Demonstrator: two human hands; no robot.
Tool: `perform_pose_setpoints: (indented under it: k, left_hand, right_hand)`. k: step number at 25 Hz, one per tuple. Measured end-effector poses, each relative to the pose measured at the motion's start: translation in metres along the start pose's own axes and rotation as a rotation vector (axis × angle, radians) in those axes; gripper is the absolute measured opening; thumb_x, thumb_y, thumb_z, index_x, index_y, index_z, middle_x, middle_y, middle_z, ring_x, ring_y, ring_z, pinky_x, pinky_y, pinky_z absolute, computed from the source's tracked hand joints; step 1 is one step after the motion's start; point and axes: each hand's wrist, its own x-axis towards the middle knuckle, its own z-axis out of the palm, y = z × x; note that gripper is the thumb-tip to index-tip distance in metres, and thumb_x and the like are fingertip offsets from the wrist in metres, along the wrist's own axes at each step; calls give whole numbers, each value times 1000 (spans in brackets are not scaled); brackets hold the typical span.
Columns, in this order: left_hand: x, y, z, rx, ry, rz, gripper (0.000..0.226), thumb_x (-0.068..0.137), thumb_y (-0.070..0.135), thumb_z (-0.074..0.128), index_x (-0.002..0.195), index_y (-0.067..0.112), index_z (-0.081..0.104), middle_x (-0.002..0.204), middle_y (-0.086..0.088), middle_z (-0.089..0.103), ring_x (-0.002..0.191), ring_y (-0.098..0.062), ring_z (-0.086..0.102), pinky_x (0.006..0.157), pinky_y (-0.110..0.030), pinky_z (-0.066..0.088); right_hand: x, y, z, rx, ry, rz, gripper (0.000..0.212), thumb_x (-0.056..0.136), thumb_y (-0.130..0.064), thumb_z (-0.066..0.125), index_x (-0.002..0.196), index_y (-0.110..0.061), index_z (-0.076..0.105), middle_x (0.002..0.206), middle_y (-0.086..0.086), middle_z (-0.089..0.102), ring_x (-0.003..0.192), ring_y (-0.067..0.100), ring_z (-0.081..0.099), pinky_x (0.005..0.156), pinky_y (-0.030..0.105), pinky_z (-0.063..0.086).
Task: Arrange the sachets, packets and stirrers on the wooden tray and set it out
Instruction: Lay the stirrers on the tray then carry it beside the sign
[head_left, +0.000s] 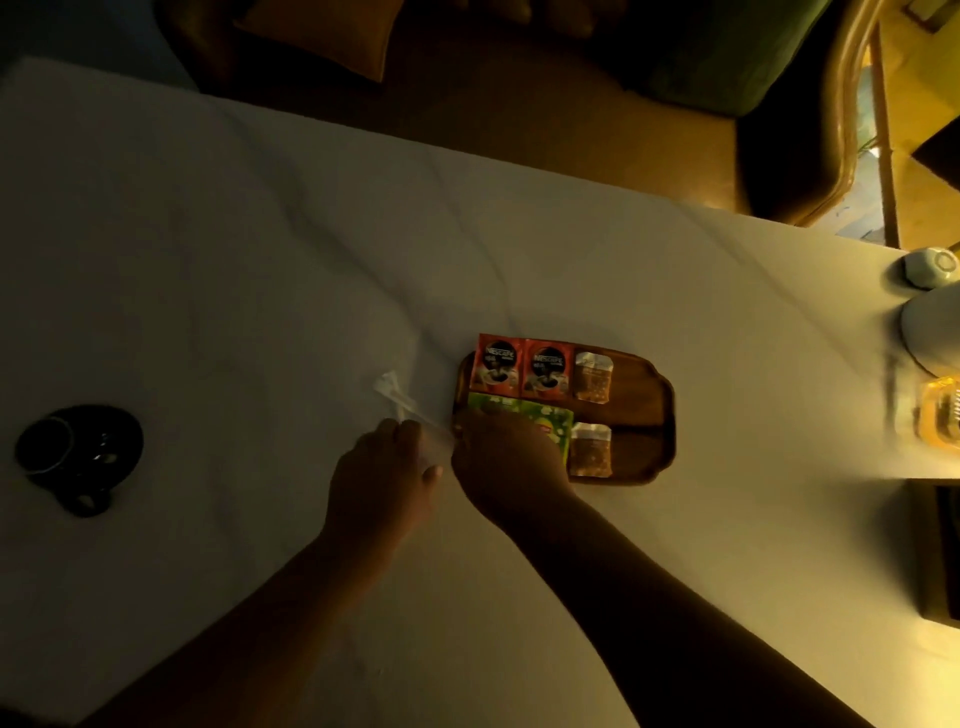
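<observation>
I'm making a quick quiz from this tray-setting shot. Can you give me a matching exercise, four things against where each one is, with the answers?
Things:
1. red coffee sachets
2. green packet
3. white stirrers
4. black cup

Places:
A. far left on the white cloth
B. far row of the wooden tray
C. on the cloth just left of the tray
D. near row of the tray, partly under the right hand

Pairs: 1-B, 2-D, 3-C, 4-A
</observation>
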Motion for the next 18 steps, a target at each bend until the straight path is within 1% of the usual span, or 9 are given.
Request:
perform_pose_setpoints:
  k: [3,5,7,9,10,13,15,16,18]
  left_hand:
    - [-5,-33,3,-18,-1,-30,42,84,46,63,113,17,52,99,-9,58,82,-26,60,63,-35,48]
    - [-4,-52,1,-106,11,-110,43,82,41,69,112,16,53,103,-10,59,85,-28,62,64,-37,51]
    - [-2,-70,-3,-188,35,-221,33,82,35,71,104,15,58,100,-10,61,85,-31,65,66,-39,52]
    - [-1,-85,-6,-200,43,-289,17,85,30,66,95,17,64,94,-8,64,82,-31,67,66,-38,51]
    - [0,-91,-8,-193,37,-311,14,85,28,63,93,18,67,92,-8,66,82,-31,68,67,-38,52]
    - [6,-107,-12,-177,-34,-372,19,83,31,61,94,18,70,95,-7,69,89,-32,68,72,-38,53]
    - [8,-113,-12,-217,-95,-387,20,80,33,64,92,19,70,95,-7,69,90,-31,68,74,-37,53]
    - [8,-116,-12,-255,-109,-394,18,79,35,65,88,19,69,91,-5,69,87,-30,67,72,-35,52]
    - [6,-120,-14,-341,-124,-442,15,77,37,66,75,22,62,76,1,66,73,-24,65,63,-30,46]
  right_hand:
    - [25,-36,12,-116,-81,-80,17,90,-17,60,108,-16,59,100,5,60,76,22,63,52,33,49]
    - [36,-48,18,-222,-119,-50,16,90,-15,60,106,-11,59,101,10,60,78,27,65,49,35,43]
    - [46,-59,22,-278,-144,8,15,89,-11,58,103,-9,62,102,12,64,84,31,68,50,36,41]
    - [54,-66,25,-299,-185,53,13,88,-9,57,97,-9,65,100,12,69,86,33,70,52,36,44]
    - [57,-68,26,-294,-208,67,13,87,-8,56,95,-9,66,100,13,70,88,33,70,55,36,45]
    - [60,-77,33,-249,-265,69,11,87,-9,59,94,-9,67,100,13,70,91,33,69,61,38,51]
    - [57,-81,42,-216,-272,46,8,86,-14,63,92,-10,66,89,10,66,77,27,66,58,36,50]
    - [55,-81,46,-194,-265,44,6,86,-16,64,89,-11,65,81,6,62,68,22,61,55,34,50]
    - [53,-80,51,-140,-244,50,9,85,-21,66,82,-17,59,72,0,54,60,15,52,53,33,50]
